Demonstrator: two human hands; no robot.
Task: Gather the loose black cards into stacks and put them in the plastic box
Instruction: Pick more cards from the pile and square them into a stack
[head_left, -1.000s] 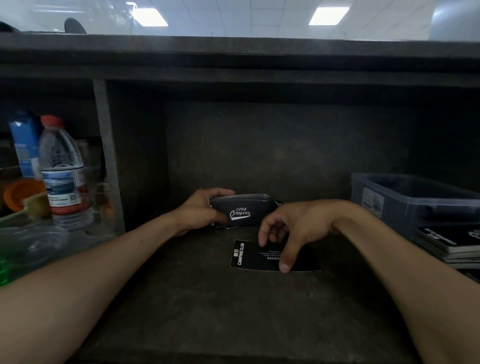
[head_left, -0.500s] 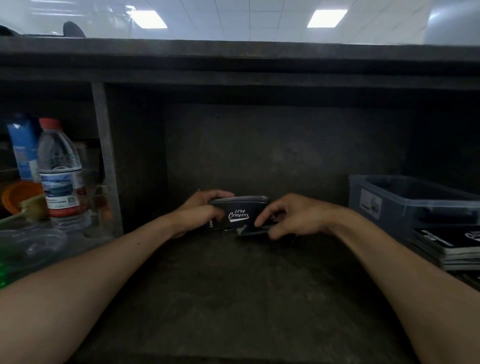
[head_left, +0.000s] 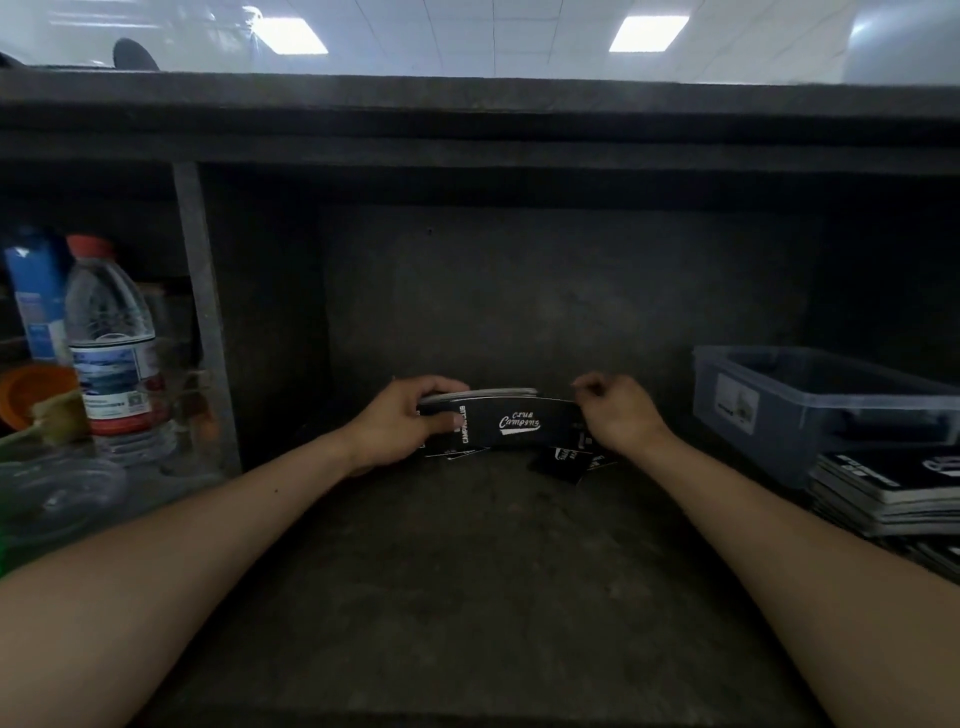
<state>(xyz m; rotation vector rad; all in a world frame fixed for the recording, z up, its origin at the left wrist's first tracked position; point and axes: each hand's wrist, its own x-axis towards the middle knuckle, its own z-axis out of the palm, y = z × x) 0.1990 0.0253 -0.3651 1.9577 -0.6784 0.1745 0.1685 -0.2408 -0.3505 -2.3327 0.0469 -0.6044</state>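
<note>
A stack of black cards (head_left: 511, 422) with white lettering is held on edge above the dark shelf, near its back wall. My left hand (head_left: 402, 423) grips the stack's left end, thumb on top and fingers across the front. My right hand (head_left: 615, 410) pinches the right end with curled fingers. A few loose black cards (head_left: 563, 462) lie on the shelf just below the stack. The clear plastic box (head_left: 810, 410) stands at the right, apart from both hands.
Stacked black cards (head_left: 893, 491) lie in front of the box at the right edge. A water bottle (head_left: 111, 343), a blue carton (head_left: 36, 301) and an orange container (head_left: 28, 392) stand behind a grey divider post (head_left: 205, 317) at the left.
My right hand picked the single card off the shelf and brought it to the stack. Both hands now hold the stack at its ends, and a few cards lie beneath it.
</note>
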